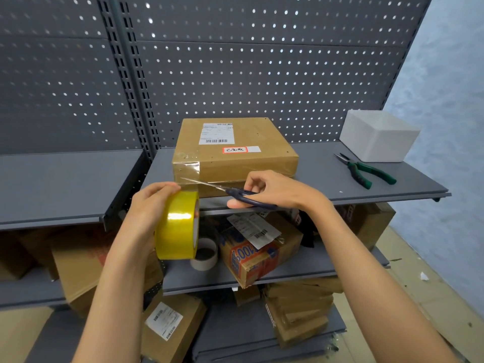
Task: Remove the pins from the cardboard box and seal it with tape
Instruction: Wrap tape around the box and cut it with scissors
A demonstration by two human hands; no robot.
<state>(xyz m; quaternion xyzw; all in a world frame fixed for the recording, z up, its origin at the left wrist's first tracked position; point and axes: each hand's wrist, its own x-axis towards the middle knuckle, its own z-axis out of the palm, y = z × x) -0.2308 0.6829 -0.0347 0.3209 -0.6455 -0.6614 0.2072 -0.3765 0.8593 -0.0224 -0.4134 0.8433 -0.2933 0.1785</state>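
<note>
Cardboard box (235,150), flat, square and brown, lies on the upper grey metal shelf (327,179) against the grey perforated back panel (235,61); all places below are given from this box. White printed shipping label (216,133) and a small red-bordered handwritten sticker (235,150) sit on its top face. Clear tape strip (186,166) is stuck over the front-left corner of the box and runs off its front edge toward the roll.

Left hand (150,205), in front of the box and to its left, is wrapped around a roll of yellowish clear packing tape (178,226), thumb on top of the roll, roll held upright on edge.

Right hand (275,191), just in front of the box's front face, is curled on the dark blue handles of steel scissors (222,189). Blades point left, slightly parted, tips at the stretched tape between box and roll. Whether the blades touch the tape: cannot tell.

To the right of the box, on the same shelf: green-handled long-nose pliers (366,171), lying flat and well apart from the box; behind them a white foam block-shaped container (379,136).

Below the box, on the lower shelf: a white tape core ring (204,254) and a printed orange-and-blue cardboard carton (259,252), tilted. More brown cartons are stacked under that.
</note>
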